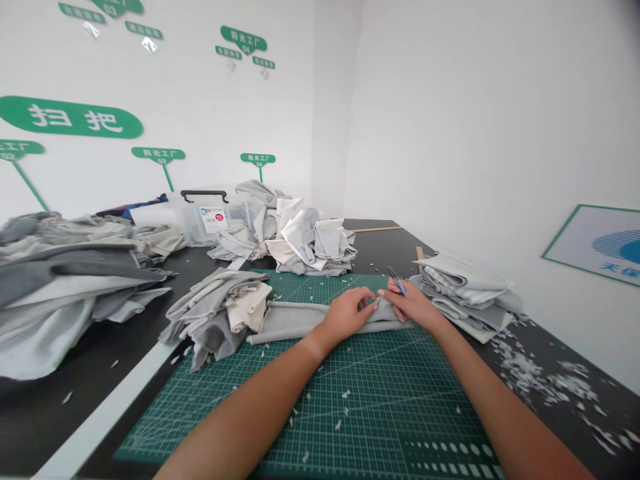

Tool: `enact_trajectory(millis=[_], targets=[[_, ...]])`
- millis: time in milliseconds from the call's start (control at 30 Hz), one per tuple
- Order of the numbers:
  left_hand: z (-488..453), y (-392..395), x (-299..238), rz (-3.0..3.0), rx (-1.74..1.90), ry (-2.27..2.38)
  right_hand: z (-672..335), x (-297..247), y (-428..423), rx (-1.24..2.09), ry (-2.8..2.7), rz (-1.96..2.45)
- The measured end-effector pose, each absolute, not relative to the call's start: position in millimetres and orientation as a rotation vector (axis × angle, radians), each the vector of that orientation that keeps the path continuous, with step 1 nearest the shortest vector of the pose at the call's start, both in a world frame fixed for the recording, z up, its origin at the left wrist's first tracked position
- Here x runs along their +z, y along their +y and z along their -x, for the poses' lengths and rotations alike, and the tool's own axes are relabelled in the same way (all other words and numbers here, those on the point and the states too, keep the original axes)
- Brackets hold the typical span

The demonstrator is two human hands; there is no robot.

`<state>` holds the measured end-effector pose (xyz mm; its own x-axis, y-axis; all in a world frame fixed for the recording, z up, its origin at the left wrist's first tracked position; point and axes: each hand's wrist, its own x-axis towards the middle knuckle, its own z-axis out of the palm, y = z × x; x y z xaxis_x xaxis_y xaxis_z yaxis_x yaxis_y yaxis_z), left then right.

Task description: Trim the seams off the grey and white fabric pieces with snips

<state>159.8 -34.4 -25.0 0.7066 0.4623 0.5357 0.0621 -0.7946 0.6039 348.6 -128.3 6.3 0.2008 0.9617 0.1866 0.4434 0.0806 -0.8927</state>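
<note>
A long grey fabric strip lies across the green cutting mat. My left hand pinches the strip's right end, fingers closed on the cloth. Right beside it, my right hand is closed on a small pair of snips with blue handles, whose blades point up and away from the strip. The two hands almost touch over the fabric's end.
A heap of grey and cream cloth pieces sits left of the strip. A folded stack lies to the right, a large pile at far left, another heap and a clear plastic box behind. White scraps litter the dark table.
</note>
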Motion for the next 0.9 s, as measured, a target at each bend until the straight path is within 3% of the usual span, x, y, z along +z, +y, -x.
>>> enact_trajectory(millis=[633, 900], targets=[[-175, -9, -49, -2.073, 0.817, 0.365, -341, 3, -125, 0.621, -1.455, 1.542], [-173, -11, -44, -2.072, 0.931, 0.362, -345, -2, -124, 0.603, -1.438, 1.577]])
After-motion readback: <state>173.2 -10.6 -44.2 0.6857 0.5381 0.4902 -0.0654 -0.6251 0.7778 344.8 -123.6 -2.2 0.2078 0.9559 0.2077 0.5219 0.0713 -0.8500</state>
